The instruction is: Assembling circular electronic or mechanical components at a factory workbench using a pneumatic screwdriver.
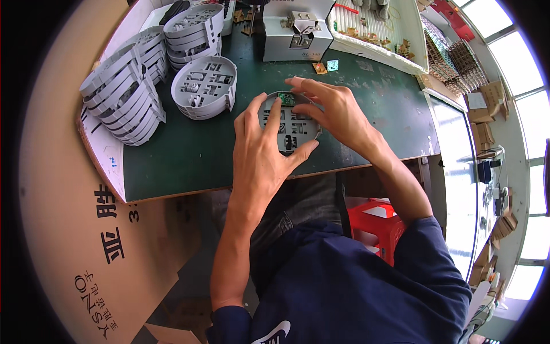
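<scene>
A round grey plastic housing [299, 127] with moulded slots and ribs lies on the green tabletop in front of me. Inside its far edge sits a small green circuit board [286, 99]. My left hand [259, 143] spans the housing, its thumb at the near right rim and its fingers along the left side. The left index fingertip reaches the board. From the right, my right hand [339, 112] curls over the far right rim, thumb inside near the board and fingers at the far edge. Its exact fingertip contact is partly hidden.
Another grey housing [204, 86] stands to the left, with stacks of similar grey parts [123, 94] beyond. Two small boards [326, 66] lie before a silver-grey machine [298, 43]. A white foam tray [381, 49] stands far right; a red stool [375, 223] is below the table.
</scene>
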A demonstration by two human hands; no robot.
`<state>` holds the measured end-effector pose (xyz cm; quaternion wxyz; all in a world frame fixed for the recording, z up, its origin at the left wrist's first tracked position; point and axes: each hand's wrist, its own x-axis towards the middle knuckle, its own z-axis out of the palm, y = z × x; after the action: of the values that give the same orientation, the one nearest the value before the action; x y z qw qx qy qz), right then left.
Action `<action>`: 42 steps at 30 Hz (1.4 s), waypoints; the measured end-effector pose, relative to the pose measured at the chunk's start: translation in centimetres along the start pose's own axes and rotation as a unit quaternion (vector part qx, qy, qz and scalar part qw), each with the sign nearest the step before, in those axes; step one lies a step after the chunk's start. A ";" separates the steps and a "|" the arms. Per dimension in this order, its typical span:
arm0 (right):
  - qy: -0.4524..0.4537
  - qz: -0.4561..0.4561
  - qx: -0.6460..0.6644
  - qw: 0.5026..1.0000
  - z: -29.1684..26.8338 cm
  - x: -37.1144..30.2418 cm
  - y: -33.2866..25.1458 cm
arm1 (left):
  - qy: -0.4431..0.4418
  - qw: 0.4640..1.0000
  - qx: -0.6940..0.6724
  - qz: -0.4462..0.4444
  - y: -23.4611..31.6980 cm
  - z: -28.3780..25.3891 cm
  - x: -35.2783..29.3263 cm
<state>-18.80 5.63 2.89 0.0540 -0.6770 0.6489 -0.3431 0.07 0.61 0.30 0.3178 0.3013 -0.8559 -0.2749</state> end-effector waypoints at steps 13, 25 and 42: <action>0.007 -0.030 -0.019 0.999 0.1 -0.4 0.9 | -0.008 0.999 0.046 0.023 -0.3 0.0 0.5; -0.010 -0.065 -0.020 0.998 -0.4 -0.9 1.2 | -0.001 0.998 0.054 0.039 -0.5 0.1 0.5; -0.132 -0.121 -0.063 0.982 -2.5 1.7 2.4 | -0.025 0.996 0.081 0.040 -0.3 -0.7 1.4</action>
<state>-22.23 4.68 4.20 0.0547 -0.7916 0.5700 -0.2133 -0.14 -0.77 1.07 0.2811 0.2849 -0.8945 -0.1990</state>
